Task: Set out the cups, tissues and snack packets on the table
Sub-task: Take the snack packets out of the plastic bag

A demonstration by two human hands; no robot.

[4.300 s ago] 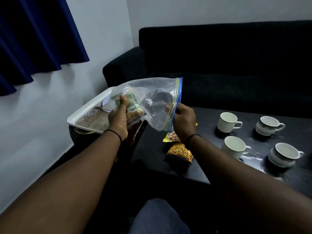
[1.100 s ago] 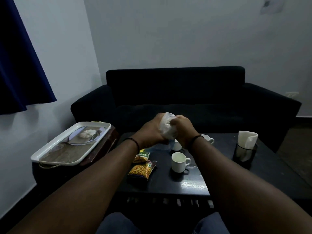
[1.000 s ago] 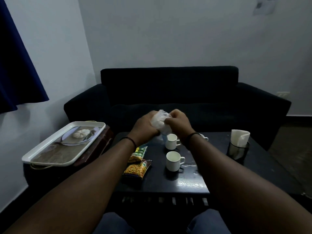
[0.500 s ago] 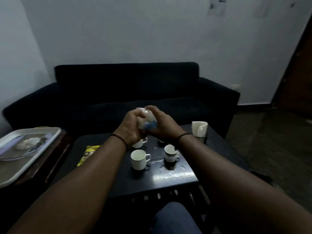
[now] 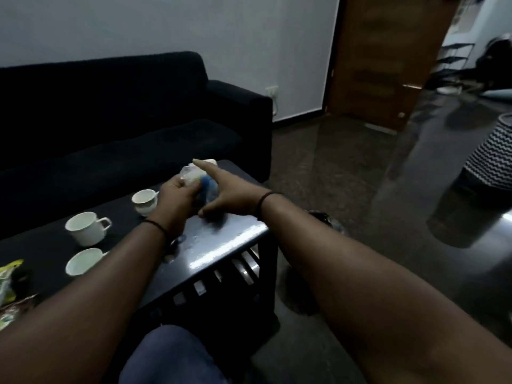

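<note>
on the low black glossy table [image 5: 227,242] we count three white ceramic cups: one with its handle to the right [image 5: 86,228], one nearer to us and partly behind the left forearm [image 5: 80,264], and one further back beside the left hand [image 5: 144,200]. more cups may be hidden behind the hands; we cannot tell. at the left edge of the view some yellow and green snack packets [image 5: 7,275] lie on the table, cut by the frame. a small white thing shows just behind the right forefinger, maybe the tissues, but it is too hidden to say.

our left hand [image 5: 177,199] has its fingers curled around a crumpled clear plastic bag with a blue strip [image 5: 198,181], held just above the table. our right hand [image 5: 230,194] lies against the same bag with the forefinger stretched straight forward and the thumb spread down; it seems to be letting go, not gripping.

we judge that the task is nearly finished: cups and packets are set out, and the bag looks empty. what is left is to put the bag away and check the tissues.
</note>
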